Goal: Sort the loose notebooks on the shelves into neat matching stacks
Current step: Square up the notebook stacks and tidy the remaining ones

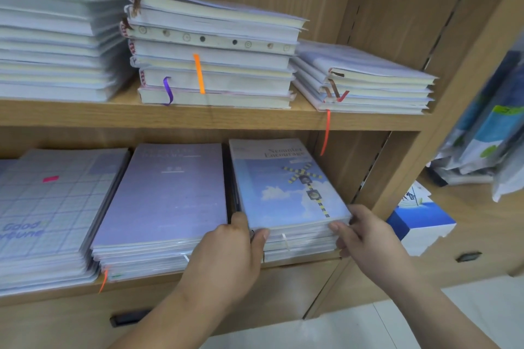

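1. two hands: left hand (229,255), right hand (368,238)
2. two wooden shelves: upper shelf (85,115), lower shelf (141,285)
3. three notebook stacks on the upper one: left stack (51,37), middle stack (212,65), right stack (368,85)
4. three fully visible on the lower one: grid-cover stack (51,207), purple stack (167,195), sky-blue stack (283,187)
5. two dark drawer handles: left handle (127,319), right handle (467,257)

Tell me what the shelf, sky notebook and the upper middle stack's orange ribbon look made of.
Shelf: light wood or wood-look laminate, matte; grain lines show, but which one is unclear.
Sky notebook: printed paper cover under clear glossy plastic wrap, going by the sheen and film edges.
Orange ribbon: likely thin fabric, satin-like, hanging limp.
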Motion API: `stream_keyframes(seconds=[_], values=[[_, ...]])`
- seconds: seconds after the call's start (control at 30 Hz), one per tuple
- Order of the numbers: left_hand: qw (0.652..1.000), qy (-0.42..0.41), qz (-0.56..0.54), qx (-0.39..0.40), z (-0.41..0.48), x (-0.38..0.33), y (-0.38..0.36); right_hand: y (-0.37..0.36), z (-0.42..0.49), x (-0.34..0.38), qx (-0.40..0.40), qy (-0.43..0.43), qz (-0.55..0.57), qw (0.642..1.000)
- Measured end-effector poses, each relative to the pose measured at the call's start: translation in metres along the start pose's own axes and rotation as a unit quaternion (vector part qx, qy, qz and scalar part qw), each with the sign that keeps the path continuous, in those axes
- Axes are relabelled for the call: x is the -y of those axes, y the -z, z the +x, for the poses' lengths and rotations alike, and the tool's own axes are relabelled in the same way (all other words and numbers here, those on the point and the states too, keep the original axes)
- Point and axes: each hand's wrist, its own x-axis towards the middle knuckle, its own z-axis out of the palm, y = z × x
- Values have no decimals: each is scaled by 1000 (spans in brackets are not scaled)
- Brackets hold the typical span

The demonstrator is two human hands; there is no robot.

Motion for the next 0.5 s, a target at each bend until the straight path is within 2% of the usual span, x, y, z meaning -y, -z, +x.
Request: stream_keyframes(seconds=[0.1, 0.23, 0.5], values=[[999, -15, 51, 7, 1, -4, 3, 1, 2, 1, -2, -4, -33, 999], [995, -19, 98, 31, 4, -3, 5, 2, 3, 4, -5, 0, -23, 1000], [997, -19, 71, 29, 5, -2, 0, 1, 1, 0, -49, 17, -41, 998]])
